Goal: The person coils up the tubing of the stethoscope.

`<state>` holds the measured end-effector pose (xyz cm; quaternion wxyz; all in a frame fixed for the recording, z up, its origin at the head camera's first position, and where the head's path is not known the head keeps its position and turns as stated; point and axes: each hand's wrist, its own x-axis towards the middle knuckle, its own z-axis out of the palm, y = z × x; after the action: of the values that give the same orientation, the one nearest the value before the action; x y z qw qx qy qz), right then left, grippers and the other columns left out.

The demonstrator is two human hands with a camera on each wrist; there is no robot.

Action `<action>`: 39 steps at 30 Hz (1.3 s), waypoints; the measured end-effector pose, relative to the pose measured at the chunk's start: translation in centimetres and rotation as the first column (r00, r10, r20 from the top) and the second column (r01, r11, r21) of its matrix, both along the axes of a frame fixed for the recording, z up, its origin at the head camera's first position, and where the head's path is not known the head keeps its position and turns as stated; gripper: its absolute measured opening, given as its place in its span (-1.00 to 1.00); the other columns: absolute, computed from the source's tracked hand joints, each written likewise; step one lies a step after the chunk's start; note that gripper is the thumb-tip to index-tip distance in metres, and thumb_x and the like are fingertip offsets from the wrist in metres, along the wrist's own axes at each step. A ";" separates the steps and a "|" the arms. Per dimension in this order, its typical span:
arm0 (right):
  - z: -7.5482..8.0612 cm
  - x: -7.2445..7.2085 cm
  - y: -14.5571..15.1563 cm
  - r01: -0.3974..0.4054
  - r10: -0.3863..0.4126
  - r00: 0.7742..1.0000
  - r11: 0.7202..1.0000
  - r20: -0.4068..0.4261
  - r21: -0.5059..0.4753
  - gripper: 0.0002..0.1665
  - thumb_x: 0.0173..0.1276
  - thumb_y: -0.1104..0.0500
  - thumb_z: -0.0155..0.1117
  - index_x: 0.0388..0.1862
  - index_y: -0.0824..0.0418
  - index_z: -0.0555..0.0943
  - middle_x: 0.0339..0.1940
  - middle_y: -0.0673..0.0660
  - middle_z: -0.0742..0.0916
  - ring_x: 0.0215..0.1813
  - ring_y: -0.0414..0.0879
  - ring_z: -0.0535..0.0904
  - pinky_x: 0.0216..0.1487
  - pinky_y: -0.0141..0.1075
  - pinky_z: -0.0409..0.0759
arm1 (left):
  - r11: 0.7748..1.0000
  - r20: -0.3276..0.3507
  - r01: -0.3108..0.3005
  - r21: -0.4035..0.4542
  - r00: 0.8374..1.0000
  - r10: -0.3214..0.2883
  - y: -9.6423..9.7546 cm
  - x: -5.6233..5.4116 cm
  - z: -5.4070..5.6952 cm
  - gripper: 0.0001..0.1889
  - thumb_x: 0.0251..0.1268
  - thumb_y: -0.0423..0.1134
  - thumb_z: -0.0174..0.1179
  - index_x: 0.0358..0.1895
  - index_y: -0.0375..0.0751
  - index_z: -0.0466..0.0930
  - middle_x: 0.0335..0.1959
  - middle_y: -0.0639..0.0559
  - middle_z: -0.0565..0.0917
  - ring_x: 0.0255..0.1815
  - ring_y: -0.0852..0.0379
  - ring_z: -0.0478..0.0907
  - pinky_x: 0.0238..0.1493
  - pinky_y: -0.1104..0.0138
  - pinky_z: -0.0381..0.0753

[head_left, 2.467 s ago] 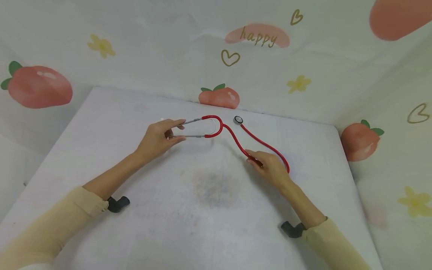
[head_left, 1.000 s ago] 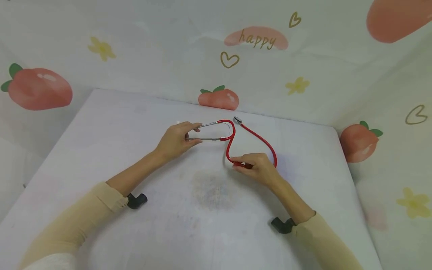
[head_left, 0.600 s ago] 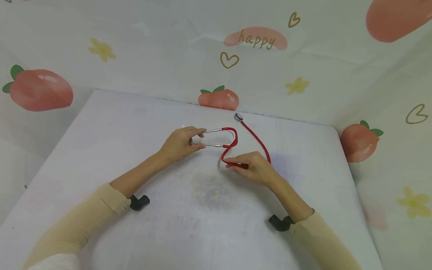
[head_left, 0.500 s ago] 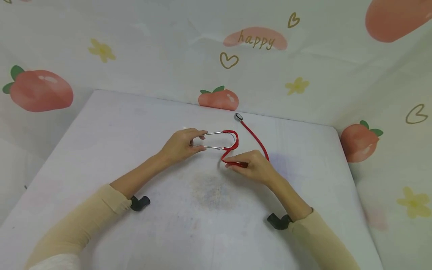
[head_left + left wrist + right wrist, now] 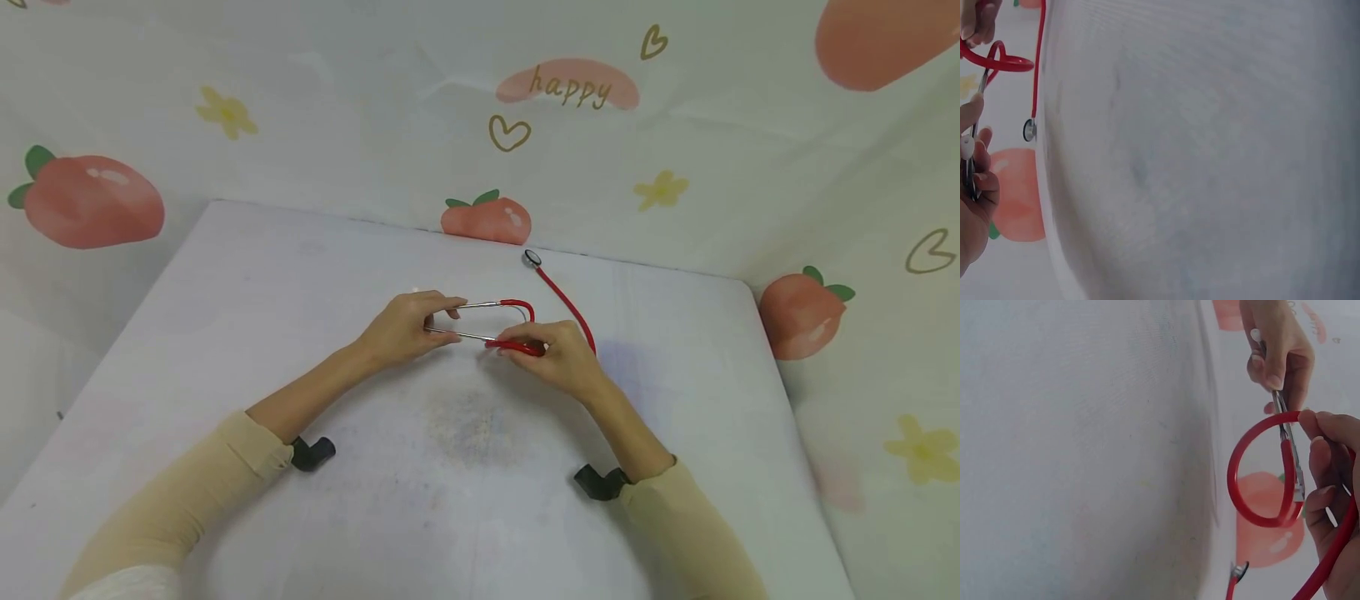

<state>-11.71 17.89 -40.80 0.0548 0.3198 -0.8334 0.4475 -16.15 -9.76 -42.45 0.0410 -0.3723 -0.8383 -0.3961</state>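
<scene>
A stethoscope with red tubing (image 5: 566, 304) is held between the two hands above the table. My left hand (image 5: 397, 329) grips its metal ear tubes (image 5: 480, 305); a white ear tip (image 5: 1256, 335) shows beside that hand in the right wrist view. My right hand (image 5: 566, 362) pinches the red tubing close to the fork, where it doubles back into a loop (image 5: 1233, 462) around the ear tubes in the right wrist view. More tubing runs through the right palm. The round chest piece (image 5: 532, 258) is at the far end, near the table's back edge.
A white table (image 5: 360, 508) spreads under both hands, with a grey smudge in the middle. Behind it hangs a white cloth (image 5: 360, 133) printed with peaches, flowers and hearts. Black curved pieces (image 5: 313, 454) stick out at both wrists.
Both hands have come closer together, the left moving right and the right moving left. The red tubing has been bent back to the ear tubes, and the fork sits lower.
</scene>
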 end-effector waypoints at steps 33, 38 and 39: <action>1.6 -2.4 -0.9 -0.084 0.085 0.995 0.996 -0.046 0.024 -0.82 0.10 0.25 0.59 -0.28 0.14 0.81 -0.34 -0.08 0.74 -0.15 -0.17 0.56 -0.19 -0.09 0.60 | 0.999 -0.118 0.049 -0.002 0.992 -0.049 2.5 0.9 0.5 -0.45 -0.01 -0.09 0.57 0.09 -0.22 0.69 -0.30 0.10 0.70 -0.48 0.23 0.41 -0.41 0.39 0.44; 1.5 -2.3 -1.4 -0.124 0.124 0.992 0.992 -0.035 0.002 -0.79 0.08 0.25 0.60 -0.27 0.17 0.81 -0.34 -0.03 0.77 -0.19 -0.13 0.59 -0.18 -0.19 0.57 | 0.999 -0.113 0.043 0.003 0.993 -0.043 2.8 1.1 0.2 -0.46 -0.03 -0.12 0.58 0.07 -0.21 0.70 -0.31 0.12 0.70 -0.49 0.24 0.42 -0.42 0.40 0.45; 1.5 -2.3 -1.4 -0.128 0.128 0.991 0.992 -0.039 -0.004 -0.79 0.07 0.25 0.61 -0.27 0.17 0.81 -0.34 -0.02 0.77 -0.20 -0.12 0.59 -0.18 -0.19 0.56 | 0.999 -0.112 0.041 0.005 0.993 -0.040 2.8 1.2 0.1 -0.48 -0.03 -0.12 0.58 0.06 -0.20 0.71 -0.31 0.12 0.70 -0.49 0.25 0.42 -0.42 0.40 0.45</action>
<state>-14.04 16.46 -39.29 0.0430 0.3809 -0.8084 0.4467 -14.97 -6.93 -42.34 0.0812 -0.4106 -0.8256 -0.3783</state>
